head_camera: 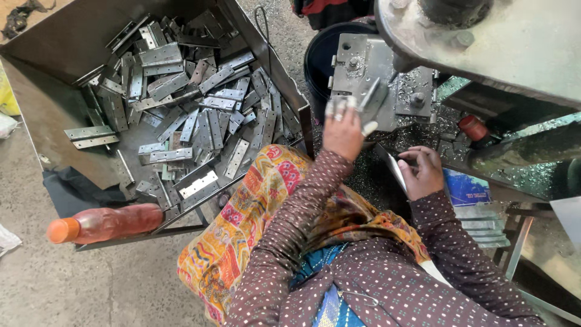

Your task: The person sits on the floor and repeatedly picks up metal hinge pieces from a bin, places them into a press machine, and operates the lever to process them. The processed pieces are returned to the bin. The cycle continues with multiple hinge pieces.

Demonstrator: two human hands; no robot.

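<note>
My left hand (pixel 342 128) is raised at the grey steel jig (pixel 369 72) of a machine and holds a flat metal hinge leaf (pixel 370 97) against it, fingers around the piece. My right hand (pixel 423 171) rests lower, to the right, with its fingers closed on the edge of another flat metal plate (pixel 393 168). Both sleeves are brown with small dots. Metal shavings lie around the jig.
A large metal bin (pixel 60 109) on the left holds several loose hinge leaves (pixel 187 115). An orange-capped bottle of reddish liquid (pixel 106 223) lies below it. A dark bucket (pixel 321 60) stands behind the jig. A patterned cloth (pixel 242 224) covers my lap. The machine's body (pixel 496 42) overhangs at top right.
</note>
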